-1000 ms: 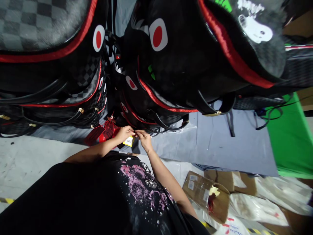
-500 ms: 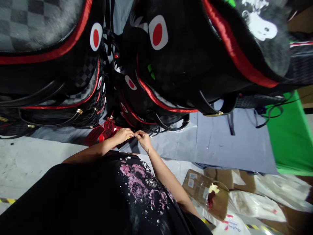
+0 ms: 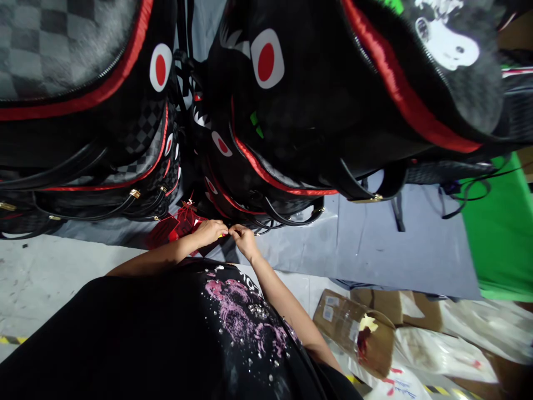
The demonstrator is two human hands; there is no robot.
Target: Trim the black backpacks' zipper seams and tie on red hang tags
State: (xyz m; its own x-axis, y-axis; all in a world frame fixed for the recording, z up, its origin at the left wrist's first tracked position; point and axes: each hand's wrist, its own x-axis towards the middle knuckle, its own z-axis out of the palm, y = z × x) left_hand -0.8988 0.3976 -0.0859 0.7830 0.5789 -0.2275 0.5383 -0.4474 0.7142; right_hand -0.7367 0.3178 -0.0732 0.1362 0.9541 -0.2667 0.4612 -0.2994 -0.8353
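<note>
My left hand and my right hand meet fingertip to fingertip at the near edge of the table, both pinched closed. Something small and dark, with a bit of yellow, shows at the left fingertips; its kind is too small to make out. What the right fingers grip is hidden. Just left of the hands lies a bunch of red tags with thin red strings. Beyond the hands, black bags with red zipper trim and red-and-white eye patches are piled up, their handles hanging toward me.
More black checkered bags are stacked at the left. The table has a grey cover, with a green cloth at its right end. Cardboard boxes and white plastic sacks lie on the floor at the lower right.
The view has shifted slightly, so the bags and boxes sit a little differently in it. Both hands keep the same pinched pose, fingertips together.
</note>
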